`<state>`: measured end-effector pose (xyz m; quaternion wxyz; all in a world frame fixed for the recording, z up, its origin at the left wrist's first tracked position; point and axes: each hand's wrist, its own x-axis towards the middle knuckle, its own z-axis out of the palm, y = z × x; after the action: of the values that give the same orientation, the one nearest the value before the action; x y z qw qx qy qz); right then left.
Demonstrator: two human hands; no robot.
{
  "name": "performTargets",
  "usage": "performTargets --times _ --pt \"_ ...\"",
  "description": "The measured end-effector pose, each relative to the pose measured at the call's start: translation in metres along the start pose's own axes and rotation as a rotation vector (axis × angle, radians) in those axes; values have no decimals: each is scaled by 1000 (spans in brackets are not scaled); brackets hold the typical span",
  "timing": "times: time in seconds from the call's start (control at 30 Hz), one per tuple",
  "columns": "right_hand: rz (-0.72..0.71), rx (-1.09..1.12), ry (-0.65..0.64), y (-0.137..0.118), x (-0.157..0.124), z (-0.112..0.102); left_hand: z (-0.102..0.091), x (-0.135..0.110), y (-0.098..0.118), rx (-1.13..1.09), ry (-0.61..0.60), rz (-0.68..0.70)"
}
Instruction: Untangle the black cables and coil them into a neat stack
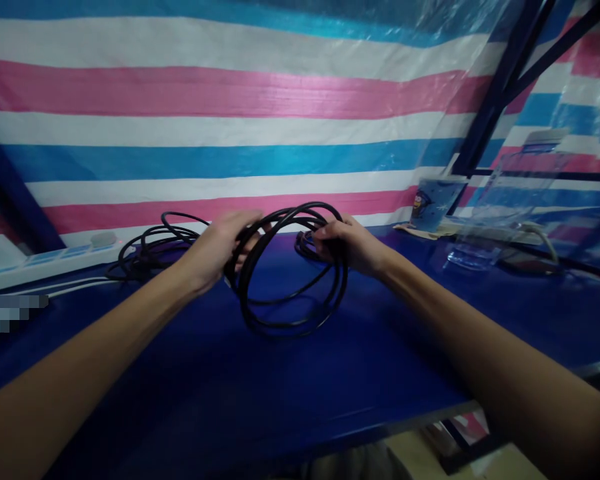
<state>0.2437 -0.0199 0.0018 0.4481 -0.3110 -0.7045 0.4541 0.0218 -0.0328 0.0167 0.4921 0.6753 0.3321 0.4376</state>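
Note:
A black cable (247, 293) wound in several loops hangs between my two hands above the blue table. My left hand (223, 243) grips the coil on its left side, its fingers partly hidden behind the loops and a little blurred. On the right side, my right hand (347, 243) is closed round the loops, thumb on top. Behind the left forearm lies a second heap of black cable (153, 243). A small bundle of dark cable (305, 248) shows beyond the coil, close to my right hand; whether it joins the held coil I cannot tell.
A white power strip (55, 263) runs along the back left of the blue table (260, 393). Back right stand a patterned paper cup (433, 203) and a clear plastic bottle (500, 207). Dark metal posts (503, 100) frame a striped plastic sheet (230, 93).

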Motion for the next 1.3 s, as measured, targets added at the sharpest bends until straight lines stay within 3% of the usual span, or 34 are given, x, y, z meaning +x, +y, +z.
performTargets --times 0.07,0.13,0.2,0.27,0.37,0.5,0.57,0.63,0.73,0.8,0.9,1.0,1.1,1.2,1.3 --pt "-86 -109 82 -3 1 -6 -8 1 4 182 49 111" --pt "-140 -142 109 -5 2 -8 -8 0 7 419 1 216" --pt "-130 -90 60 -6 2 -7 -4 -1 7 616 7 241" --pt "-103 -1 -19 -7 2 -5 0 -1 4 695 89 219" --pt "-89 28 -24 -7 3 -6 0 1 0 659 160 223" --pt "-166 -275 161 -11 1 -14 -8 3 0 591 104 128" --pt "-199 -406 223 -13 -2 -17 -11 4 2 598 137 81" --pt "-156 -498 190 -14 -4 -18 -13 4 4 623 209 58" --pt "-51 -588 3 -13 -6 -12 -12 5 3 669 315 112" --pt "-76 -557 -70 -12 -6 -5 -10 5 1 672 360 172" --pt "-99 -537 -25 -11 -5 2 -2 3 -3 587 390 176" --pt "-1 -550 17 -11 -4 0 9 0 -11 452 374 222" --pt "46 -549 -26 -10 -3 -5 15 -1 -21 348 327 293" --pt "43 -557 -53 -3 -2 -5 9 3 -32 285 270 280" --pt "19 -481 42 14 2 -1 -5 10 -43 339 192 235"
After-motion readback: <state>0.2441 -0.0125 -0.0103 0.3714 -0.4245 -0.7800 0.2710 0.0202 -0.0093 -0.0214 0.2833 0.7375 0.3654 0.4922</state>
